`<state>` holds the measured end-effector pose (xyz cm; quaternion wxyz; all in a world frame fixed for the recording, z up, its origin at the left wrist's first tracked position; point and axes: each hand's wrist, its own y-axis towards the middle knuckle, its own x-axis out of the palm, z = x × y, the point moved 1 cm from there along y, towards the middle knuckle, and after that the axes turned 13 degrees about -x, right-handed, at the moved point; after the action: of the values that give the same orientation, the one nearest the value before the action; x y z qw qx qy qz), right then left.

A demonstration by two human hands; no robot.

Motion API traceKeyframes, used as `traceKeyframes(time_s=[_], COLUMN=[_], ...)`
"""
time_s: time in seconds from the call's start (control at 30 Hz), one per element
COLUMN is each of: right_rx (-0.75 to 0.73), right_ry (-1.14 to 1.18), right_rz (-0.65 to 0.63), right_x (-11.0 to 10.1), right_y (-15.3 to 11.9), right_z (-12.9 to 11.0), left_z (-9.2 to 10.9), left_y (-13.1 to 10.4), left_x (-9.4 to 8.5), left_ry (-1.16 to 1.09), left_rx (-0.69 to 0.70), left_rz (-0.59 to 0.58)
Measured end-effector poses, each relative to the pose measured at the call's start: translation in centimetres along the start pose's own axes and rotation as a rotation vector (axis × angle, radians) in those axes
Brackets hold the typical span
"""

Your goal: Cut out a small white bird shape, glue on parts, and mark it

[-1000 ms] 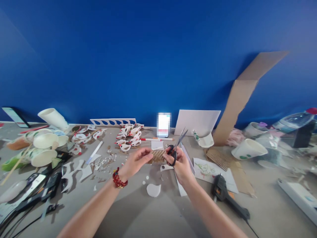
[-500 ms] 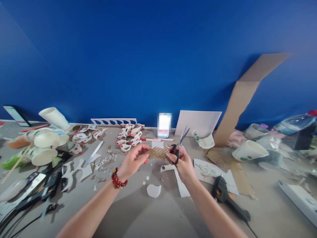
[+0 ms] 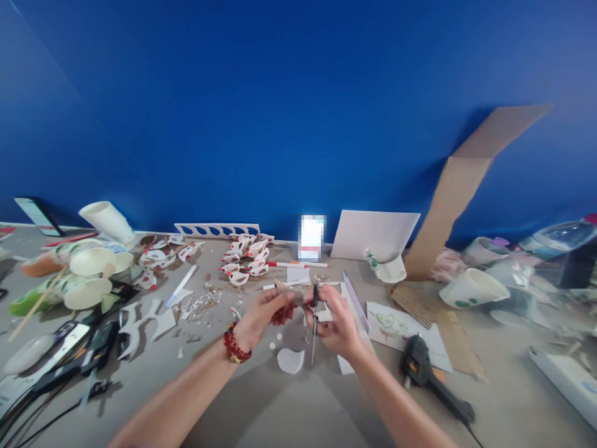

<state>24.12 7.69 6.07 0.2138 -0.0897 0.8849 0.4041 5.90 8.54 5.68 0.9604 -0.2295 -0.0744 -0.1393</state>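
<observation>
My left hand (image 3: 265,308), with a red bead bracelet (image 3: 236,343) at its wrist, is closed in a pinch on a piece of corrugated cardboard (image 3: 299,299). Only a little of that brown piece shows between the hands. Close beside it, my right hand (image 3: 336,320) is closed around black-handled scissors (image 3: 314,333), whose blades point down toward the table. The fingers hide part of the handles. Below the hands lies a rounded white paper scrap (image 3: 290,360).
Small white paper birds (image 3: 239,277) with red beaks lie in rows at the back. To the right are a drawing (image 3: 387,318), a black glue gun (image 3: 422,364) and a white cup (image 3: 473,289). Cardboard strips (image 3: 431,214) lean on the blue wall. A phone (image 3: 311,239) stands at centre back.
The scissors have turned from pointing up and away to pointing down. Both hands have lowered slightly, and the cardboard's broad ridged face has turned out of view.
</observation>
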Motion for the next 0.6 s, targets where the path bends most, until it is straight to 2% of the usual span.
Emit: traceKeyframes(time_s=[0.03, 0.1, 0.17, 0.23, 0.4, 0.6], right_rx=[-0.003, 0.075, 0.224, 0.369, 0.557, 0.588], right_ry=[0.0, 0.016, 0.111, 0.272, 0.555, 0.579], right_rz=[0.001, 0.086, 0.212, 0.285, 0.27, 0.319], right_x=[0.1, 0.0, -0.1, -0.1, 0.8, 1.5], right_y=[0.0, 0.2, 0.4, 0.6, 0.8, 0.5], right_z=[0.0, 0.1, 0.3, 0.3, -0.3, -0.5], left_z=[0.0, 0.2, 0.5, 0.7, 0.6, 0.3], left_y=[0.1, 0.1, -0.1, -0.3, -0.7, -0.9], left_x=[-0.1, -0.3, -0.5, -0.6, -0.3, 0.2], left_ry=[-0.033, -0.062, -0.051, -0.017, 0.082, 0.2], left_rx=[0.001, 0.045, 0.12, 0.179, 0.214, 0.206], left_rz=[0.009, 0.045, 0.097, 0.136, 0.186, 0.173])
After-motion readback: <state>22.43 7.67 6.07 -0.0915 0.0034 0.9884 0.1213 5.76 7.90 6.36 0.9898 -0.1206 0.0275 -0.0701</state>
